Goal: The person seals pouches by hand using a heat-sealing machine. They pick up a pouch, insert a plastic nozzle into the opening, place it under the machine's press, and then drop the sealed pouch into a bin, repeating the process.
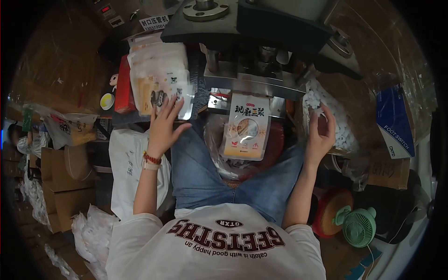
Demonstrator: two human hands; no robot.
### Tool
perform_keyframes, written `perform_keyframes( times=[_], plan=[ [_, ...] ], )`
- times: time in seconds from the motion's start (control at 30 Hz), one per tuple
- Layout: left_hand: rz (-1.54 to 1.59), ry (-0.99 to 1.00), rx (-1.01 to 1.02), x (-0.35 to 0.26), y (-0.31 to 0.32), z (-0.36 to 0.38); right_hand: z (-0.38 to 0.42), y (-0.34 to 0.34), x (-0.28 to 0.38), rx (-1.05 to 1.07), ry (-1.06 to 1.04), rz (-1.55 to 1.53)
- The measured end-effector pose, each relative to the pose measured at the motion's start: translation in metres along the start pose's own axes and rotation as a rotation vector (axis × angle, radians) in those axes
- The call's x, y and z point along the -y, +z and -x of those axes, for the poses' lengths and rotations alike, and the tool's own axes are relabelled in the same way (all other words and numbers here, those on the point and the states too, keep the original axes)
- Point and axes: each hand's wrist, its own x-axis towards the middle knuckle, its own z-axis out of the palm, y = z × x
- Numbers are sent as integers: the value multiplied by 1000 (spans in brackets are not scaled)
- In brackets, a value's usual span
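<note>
My left hand [167, 120] lies with fingers spread on the top pouch of a stack of printed pouches [158, 70]. At the right, my right hand [322, 128] has its thumb and fingers brought together at the edge of a heap of small white pieces [336, 119]; whatever sits between the fingertips is too small to make out. One printed pouch [246, 127] with a round window hangs from the metal jaw of a machine [254, 77], above my lap. Neither hand touches it.
A red box [124, 86] stands left of the stack. To the right are a blue-and-white foot switch box [395, 121], a cardboard box [389, 172] and a green fan [359, 226]. A white sack [133, 172] is beside my left forearm.
</note>
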Motion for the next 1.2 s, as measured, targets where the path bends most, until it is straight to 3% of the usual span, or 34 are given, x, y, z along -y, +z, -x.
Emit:
perform_keyframes(
  times=[0.07,0.1,0.17,0.2,0.27,0.3,0.4,0.53,0.57,0.7,0.77,0.8,0.87,0.9,0.97,1.0,1.03,1.07,1.1,1.2],
  plan=[
    [40,79,-22,-9,-6,15,25,12,26,157,203,-719],
    [272,-48,-84,-14,-7,21,36,17,37,263,186,-811],
    [656,-267,-208,-30,-16,21,51,24,63,412,115,-829],
    [658,-270,-207,-39,-20,20,56,27,66,462,39,-794],
    [667,-61,-329,-57,-28,18,61,41,73,464,-153,-644],
    [638,0,-352,-70,-35,17,57,49,79,467,-349,-456],
    [412,137,-372,-88,-49,15,60,62,69,553,-534,-213],
    [197,233,-494,-76,-49,11,56,47,78,423,-518,-279],
    [194,234,-497,-76,-50,10,58,46,80,401,-435,-337],
    [410,282,-378,-90,-50,8,58,49,73,551,-394,-262],
    [587,277,-312,-98,-55,7,52,47,73,616,-592,-267],
    [590,281,-312,-102,-54,7,48,43,73,613,-592,-263],
    [952,190,-148,-111,-52,9,43,36,72,667,-482,-292],
    [955,188,-145,-115,-44,9,43,36,69,668,-479,-290],
    [1164,-146,224,-120,-13,9,44,40,60,552,-259,-95],
    [1391,-318,274,-130,2,4,42,34,53,549,-175,-50],
    [1389,-316,265,-135,7,-4,35,24,58,476,-76,-94],
    [1595,-460,271,-138,11,-14,27,14,64,404,25,-135],
    [1798,-616,281,-138,13,-21,18,4,58,307,-45,-61],
    [1886,-637,318,-136,5,-55,-14,-15,45,129,-172,321]
  ],
)
